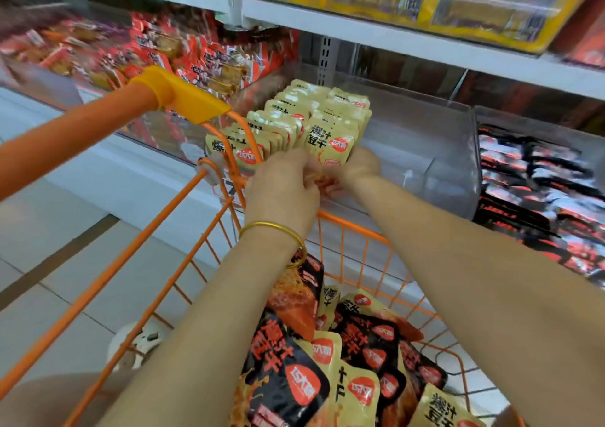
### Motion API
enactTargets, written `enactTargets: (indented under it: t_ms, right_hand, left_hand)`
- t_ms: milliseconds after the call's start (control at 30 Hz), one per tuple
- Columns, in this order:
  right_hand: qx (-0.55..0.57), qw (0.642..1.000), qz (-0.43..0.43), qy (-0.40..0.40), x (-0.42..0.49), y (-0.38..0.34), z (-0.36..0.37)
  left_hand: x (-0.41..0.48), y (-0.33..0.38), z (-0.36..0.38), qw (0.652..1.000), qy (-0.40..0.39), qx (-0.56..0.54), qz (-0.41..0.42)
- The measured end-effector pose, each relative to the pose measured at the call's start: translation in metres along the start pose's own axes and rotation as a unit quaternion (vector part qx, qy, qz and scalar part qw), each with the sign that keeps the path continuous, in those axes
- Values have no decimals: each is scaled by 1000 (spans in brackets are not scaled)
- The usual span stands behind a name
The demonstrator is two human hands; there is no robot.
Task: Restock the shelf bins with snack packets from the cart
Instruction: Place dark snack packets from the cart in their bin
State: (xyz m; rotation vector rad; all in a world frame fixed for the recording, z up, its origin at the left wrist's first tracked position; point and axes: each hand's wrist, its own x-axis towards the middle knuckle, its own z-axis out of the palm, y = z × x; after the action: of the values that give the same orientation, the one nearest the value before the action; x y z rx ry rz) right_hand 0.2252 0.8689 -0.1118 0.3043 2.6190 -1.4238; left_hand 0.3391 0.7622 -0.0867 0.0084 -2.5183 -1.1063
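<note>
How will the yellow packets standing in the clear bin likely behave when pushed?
The yellow packets look thin and glossy, so probably light and slippery. Standing on edge in loose rows, with the clear bin bare beside them, they may topple sideways.

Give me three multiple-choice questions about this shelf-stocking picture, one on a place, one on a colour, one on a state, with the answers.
1. Where is the row of yellow packets?
A. on the floor
B. at the clear bin
C. in a cardboard box

2. What colour is the cart frame?
A. blue
B. grey
C. orange

3. What are the left hand and right hand doing?
A. gripping the yellow packets
B. hanging idle
C. pushing the cart

Answers:
1 B, the row sits at the bin's left end.
2 C, its wires are orange.
3 A, both hands close on the row's near end.
</note>
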Motion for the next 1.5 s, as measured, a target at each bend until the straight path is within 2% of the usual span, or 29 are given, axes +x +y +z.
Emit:
enactTargets:
  t_ms: [167, 300, 367, 467, 600, 667, 767, 833, 933, 1100, 1167, 1267, 1367, 1500]
  right_hand:
    - [22, 1000, -6, 18, -7, 5, -11]
    - [31, 982, -154, 108, -49, -2, -28]
    - [33, 980, -189, 58, -96, 6, -34]
    - [-72, 976, -186, -89, -152, 27, -30]
    - [-230, 950, -164, -131, -172, 42, -13]
    - [-256, 943, -156, -142, -178, 51, 0]
    - [-154, 966, -83, -189, -176, 61, 12]
    - [-29, 979, -16, -203, -174, 61, 11]
    - [113, 969, 73, -207, -177, 61, 6]
    - [294, 914, 160, -228, -180, 60, -8]
    - [295, 910, 154, -247, -183, 60, -22]
    - [256, 924, 103, -263, -196, 62, -51]
    - [265, 932, 46, -243, -211, 73, -85]
    - [290, 941, 16, -175, -227, 94, -127]
  left_hand:
    - [0, 3, -6, 1000, -4, -27, -15]
    - [0, 5, -9, 999, -6, -40, -16]
    - [1, 5, -12, 999, 10, -41, -20]
    - [-1, 6, -16, 999, 29, -36, -22]
    - [-9, 5, -12, 1000, 2, -10, -11]
    - [-14, 2, -7, 998, -10, 43, 43]
    - [-24, 2, 1, 968, -56, 211, 127]
    - [-30, 3, 5, 957, -77, 244, 139]
    - [-30, 3, 5, 959, -79, 233, 143]
    - [-22, 3, -7, 983, -97, 115, 104]
    - [-20, 5, -12, 989, -80, 86, 85]
    - [-22, 14, -13, 989, -80, 88, 93]
    - [-33, 38, -7, 985, -145, 14, 94]
    - [-52, 69, 5, 966, -227, -92, 79]
